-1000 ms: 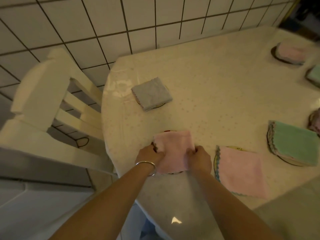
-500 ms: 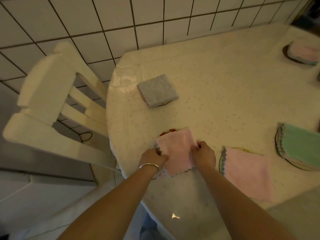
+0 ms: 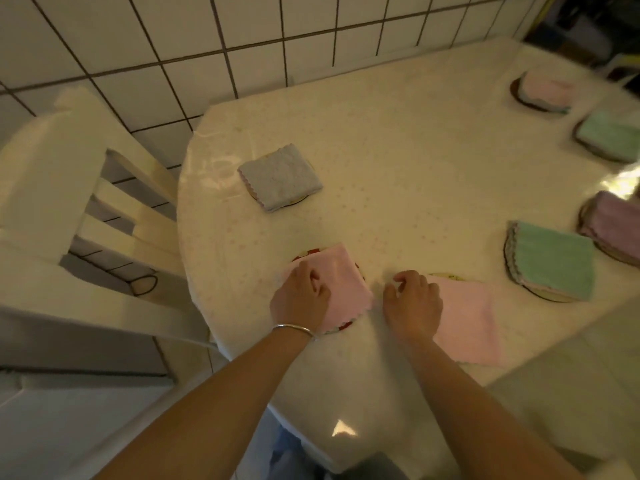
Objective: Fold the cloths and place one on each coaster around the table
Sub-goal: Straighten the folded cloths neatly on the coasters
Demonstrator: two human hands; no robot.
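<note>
Hands: left curled on pink cloth, coaster mostly hidden; right grip unclear.

Folded pink cloth lies flat on a red-rimmed coaster — near table edge.

Silver bangle; bare forearms

white chair left of table | tiled wall behind | bracelet, possibly metal
</note>
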